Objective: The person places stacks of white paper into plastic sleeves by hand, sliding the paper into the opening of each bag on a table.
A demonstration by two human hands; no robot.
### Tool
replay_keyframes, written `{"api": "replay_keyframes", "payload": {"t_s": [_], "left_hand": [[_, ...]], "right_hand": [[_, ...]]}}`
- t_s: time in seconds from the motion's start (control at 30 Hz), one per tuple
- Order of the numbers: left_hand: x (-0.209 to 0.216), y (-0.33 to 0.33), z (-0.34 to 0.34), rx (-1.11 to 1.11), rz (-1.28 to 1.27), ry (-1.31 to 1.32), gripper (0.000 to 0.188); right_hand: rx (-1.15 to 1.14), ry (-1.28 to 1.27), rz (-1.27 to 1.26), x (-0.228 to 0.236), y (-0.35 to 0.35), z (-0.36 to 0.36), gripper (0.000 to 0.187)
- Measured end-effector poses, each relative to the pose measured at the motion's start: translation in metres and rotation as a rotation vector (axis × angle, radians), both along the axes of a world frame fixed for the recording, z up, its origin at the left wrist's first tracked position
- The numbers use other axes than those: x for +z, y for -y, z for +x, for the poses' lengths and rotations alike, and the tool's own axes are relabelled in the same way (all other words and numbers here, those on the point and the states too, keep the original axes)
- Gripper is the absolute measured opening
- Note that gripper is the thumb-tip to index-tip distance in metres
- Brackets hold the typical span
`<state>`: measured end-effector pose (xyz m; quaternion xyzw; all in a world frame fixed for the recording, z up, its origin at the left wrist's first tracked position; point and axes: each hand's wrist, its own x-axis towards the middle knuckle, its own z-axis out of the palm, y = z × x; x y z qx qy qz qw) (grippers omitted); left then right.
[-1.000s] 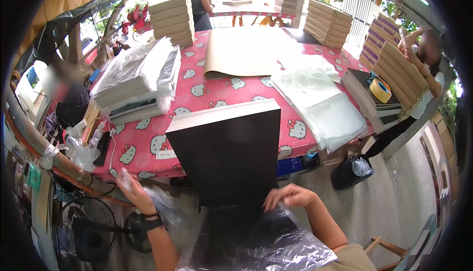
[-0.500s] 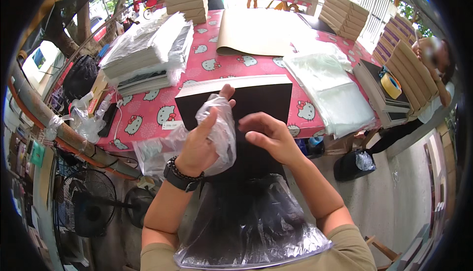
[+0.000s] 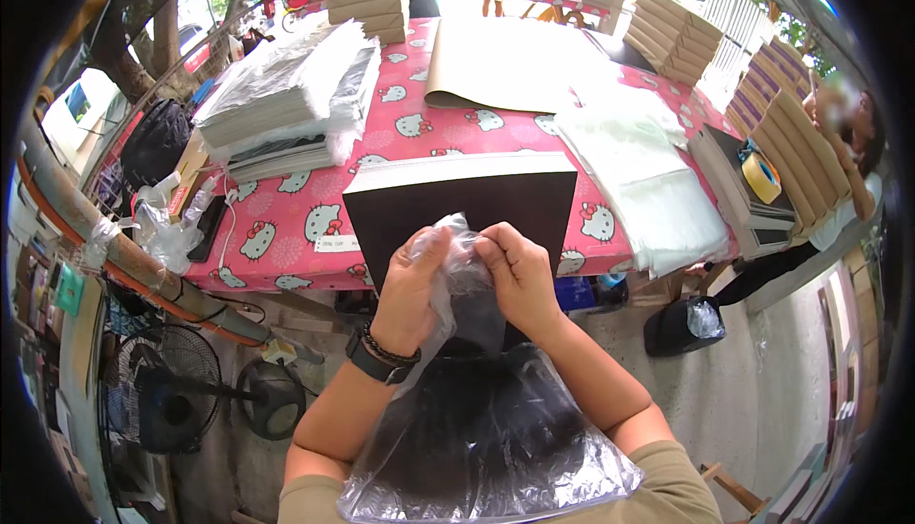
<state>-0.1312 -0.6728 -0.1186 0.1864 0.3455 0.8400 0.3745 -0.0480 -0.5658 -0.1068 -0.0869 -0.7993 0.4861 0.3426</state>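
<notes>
Both my hands are in front of a thick stack of black-faced sheets [image 3: 515, 185] with white edges, at the near edge of the table. My left hand [image 3: 412, 281] has its fingers closed on a crumpled clear plastic bag [image 3: 461, 252]. Pinching the same plastic from the other side is my right hand [image 3: 519, 281]. Part of the bag hangs down beside my left wrist. Clear plastic sheeting [image 3: 496, 429] lies over something dark against my front.
A pink patterned cloth [image 3: 410, 123] covers the table. Plastic-wrapped stacks [image 3: 276, 95] stand left, flat clear bags [image 3: 658, 209] lie right, and a large cream sheet [image 3: 505, 57] lies behind. A tape roll [image 3: 760, 176] sits far right near another person [image 3: 863, 171]. Fans [image 3: 172, 390] stand lower left.
My left hand has turned and drawn back, with the plastic now bunched between both hands. My right hand has moved in from empty to pinch it.
</notes>
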Motion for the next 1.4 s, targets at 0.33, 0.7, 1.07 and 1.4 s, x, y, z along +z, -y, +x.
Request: {"api": "replay_keyframes", "payload": {"t_s": [0.33, 0.7, 1.07, 1.4], "left_hand": [[-0.037, 0.086, -0.058, -0.262, -0.308, -0.418, 0.056], [0.035, 0.074, -0.001, -0.488, -0.075, -0.737, 0.035], [-0.062, 0.084, -0.029, -0.692, 0.535, -0.408, 0.043], [0.010, 0.087, -0.057, 0.067, -0.013, -0.535, 0.046]], "right_hand": [[0.476, -0.622, -1.166, 0.035, -0.076, 0.065, 0.020], [0.495, 0.337, -0.058, 0.067, -0.007, 0.044, 0.008], [0.865, -0.341, -1.267, -0.010, -0.080, 0.070, 0.045], [-0.045, 0.038, -0.221, 0.032, -0.086, 0.076, 0.021]]}}
